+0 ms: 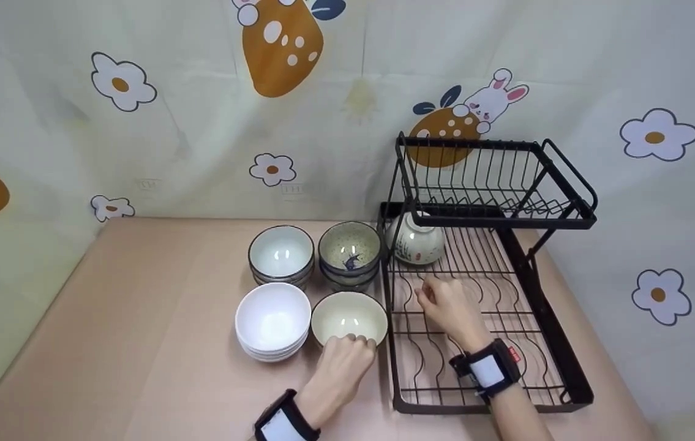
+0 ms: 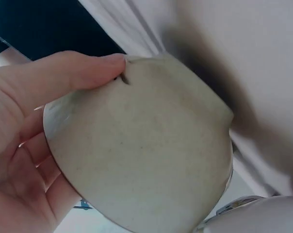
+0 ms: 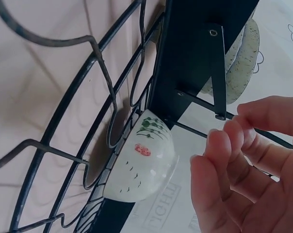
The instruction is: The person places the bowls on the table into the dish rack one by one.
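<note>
My left hand [image 1: 341, 367] holds a cream bowl [image 1: 350, 309] by its near rim. In the left wrist view, the thumb lies on the outside of this bowl [image 2: 151, 141] and the other fingers reach over the rim to the inside. My right hand [image 1: 450, 306] hovers over the lower tier of a black dish rack [image 1: 488, 401], fingers loosely bent and holding nothing. Upside down at the back left of that tier rests a white bowl with painted plants [image 1: 417, 245]. The right wrist view shows its green and red pattern [image 3: 141, 155] beyond the fingertips.
Left of the rack stand stacks of white bowls [image 1: 274, 318], pale blue dark-rimmed bowls [image 1: 281, 252] and speckled olive bowls [image 1: 350, 248]. The rack's upper tier [image 1: 500, 217] overhangs its back half. A printed curtain [image 1: 200, 122] hangs behind the table [image 1: 90, 343].
</note>
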Demonstrator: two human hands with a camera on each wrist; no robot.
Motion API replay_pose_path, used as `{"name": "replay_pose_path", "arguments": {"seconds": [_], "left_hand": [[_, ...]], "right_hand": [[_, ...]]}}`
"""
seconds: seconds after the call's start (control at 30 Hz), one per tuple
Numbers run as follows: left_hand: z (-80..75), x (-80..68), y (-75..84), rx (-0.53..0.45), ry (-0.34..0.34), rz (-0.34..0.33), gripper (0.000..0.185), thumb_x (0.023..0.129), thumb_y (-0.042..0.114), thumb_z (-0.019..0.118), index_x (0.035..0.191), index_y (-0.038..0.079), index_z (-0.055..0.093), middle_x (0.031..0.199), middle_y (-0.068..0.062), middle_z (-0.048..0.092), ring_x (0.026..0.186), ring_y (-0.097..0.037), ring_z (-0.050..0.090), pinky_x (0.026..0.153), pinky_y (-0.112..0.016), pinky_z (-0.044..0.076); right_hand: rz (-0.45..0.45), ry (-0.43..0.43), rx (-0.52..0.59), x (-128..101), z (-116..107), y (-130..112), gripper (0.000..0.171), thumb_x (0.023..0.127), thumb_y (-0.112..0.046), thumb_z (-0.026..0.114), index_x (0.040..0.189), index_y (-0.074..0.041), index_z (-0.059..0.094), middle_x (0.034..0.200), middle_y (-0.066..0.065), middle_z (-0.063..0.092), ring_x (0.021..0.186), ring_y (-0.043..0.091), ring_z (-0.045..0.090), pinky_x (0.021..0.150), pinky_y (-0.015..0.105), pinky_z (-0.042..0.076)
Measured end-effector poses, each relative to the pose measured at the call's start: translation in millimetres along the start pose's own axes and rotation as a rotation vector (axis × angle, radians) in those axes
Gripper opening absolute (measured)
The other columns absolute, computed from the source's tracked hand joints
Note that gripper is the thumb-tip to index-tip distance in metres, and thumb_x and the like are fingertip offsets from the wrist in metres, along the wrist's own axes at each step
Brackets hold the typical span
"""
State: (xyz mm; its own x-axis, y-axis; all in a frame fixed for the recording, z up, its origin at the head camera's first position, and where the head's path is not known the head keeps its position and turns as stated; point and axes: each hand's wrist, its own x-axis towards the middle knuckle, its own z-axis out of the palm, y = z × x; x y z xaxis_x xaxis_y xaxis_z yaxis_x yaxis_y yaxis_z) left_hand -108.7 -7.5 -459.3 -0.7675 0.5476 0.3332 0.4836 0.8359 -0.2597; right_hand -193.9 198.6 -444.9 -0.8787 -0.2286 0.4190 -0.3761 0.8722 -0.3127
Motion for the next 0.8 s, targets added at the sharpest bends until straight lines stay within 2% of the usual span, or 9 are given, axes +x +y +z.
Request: {"name": "replay_pose_path", "arguments": {"seconds": [0.23, 0.33, 0.47, 0.57, 0.7, 0.8], "left_hand": [[-12.8, -2.0, -0.8, 0.031, 0.031, 0.032, 0.024, 0.056, 0.007, 0.077, 0.074, 0.016, 0.064, 0.062, 0.006, 0.058, 0.052, -0.009, 0.05, 0.039, -0.023, 0.035], [-20.4, -2.1, -1.7, 0.052, 0.061, 0.055, 0.021, 0.06, 0.009, 0.075, 0.075, 0.017, 0.063, 0.064, 0.006, 0.059, 0.055, -0.008, 0.051, 0.039, -0.023, 0.036], [-27.8, -1.6, -3.1, 0.065, 0.158, 0.102, 0.018, 0.062, 0.009, 0.071, 0.073, 0.018, 0.061, 0.064, 0.007, 0.059, 0.056, -0.007, 0.051, 0.039, -0.021, 0.036], [-28.2, -0.4, -3.9, 0.052, 0.264, 0.15, 0.017, 0.06, 0.008, 0.068, 0.071, 0.018, 0.06, 0.063, 0.008, 0.057, 0.056, -0.006, 0.051, 0.039, -0.019, 0.034], [-22.7, 2.7, -5.2, 0.052, 0.378, 0.218, 0.018, 0.059, 0.012, 0.07, 0.071, 0.019, 0.058, 0.063, 0.01, 0.056, 0.057, -0.005, 0.05, 0.042, -0.017, 0.035], [-16.6, 5.5, -6.4, 0.068, 0.443, 0.241, 0.017, 0.066, 0.019, 0.074, 0.071, 0.02, 0.058, 0.064, 0.011, 0.056, 0.057, -0.004, 0.05, 0.044, -0.016, 0.037]], "right_hand": [[0.002, 0.047, 0.034, 1.6, 1.7, -0.3, 0.009, 0.085, -0.014, 0.068, 0.078, -0.008, 0.066, 0.064, 0.003, 0.066, 0.051, 0.01, 0.053, 0.048, 0.023, 0.043], [0.023, 0.041, 0.059, 1.8, 0.4, -1.0, 0.01, 0.089, -0.015, 0.063, 0.083, -0.008, 0.066, 0.06, 0.002, 0.061, 0.049, 0.01, 0.049, 0.046, 0.023, 0.039], [0.05, 0.031, 0.128, 2.1, -3.4, -2.8, 0.013, 0.094, -0.016, 0.056, 0.089, -0.009, 0.065, 0.061, -0.001, 0.057, 0.053, 0.009, 0.047, 0.05, 0.023, 0.039], [0.071, -0.006, 0.243, 1.7, -6.2, -4.9, 0.016, 0.096, -0.017, 0.052, 0.097, -0.009, 0.066, 0.069, 0.001, 0.063, 0.059, 0.01, 0.055, 0.055, 0.023, 0.045], [0.095, -0.112, 0.437, -0.8, -9.1, -8.4, 0.025, 0.098, -0.019, 0.048, 0.112, -0.007, 0.065, 0.09, 0.01, 0.071, 0.072, 0.017, 0.066, 0.059, 0.023, 0.053], [0.09, -0.172, 0.496, -2.9, -9.9, -9.9, 0.032, 0.099, -0.022, 0.046, 0.12, -0.004, 0.062, 0.107, 0.015, 0.07, 0.085, 0.024, 0.069, 0.07, 0.03, 0.057]]}}
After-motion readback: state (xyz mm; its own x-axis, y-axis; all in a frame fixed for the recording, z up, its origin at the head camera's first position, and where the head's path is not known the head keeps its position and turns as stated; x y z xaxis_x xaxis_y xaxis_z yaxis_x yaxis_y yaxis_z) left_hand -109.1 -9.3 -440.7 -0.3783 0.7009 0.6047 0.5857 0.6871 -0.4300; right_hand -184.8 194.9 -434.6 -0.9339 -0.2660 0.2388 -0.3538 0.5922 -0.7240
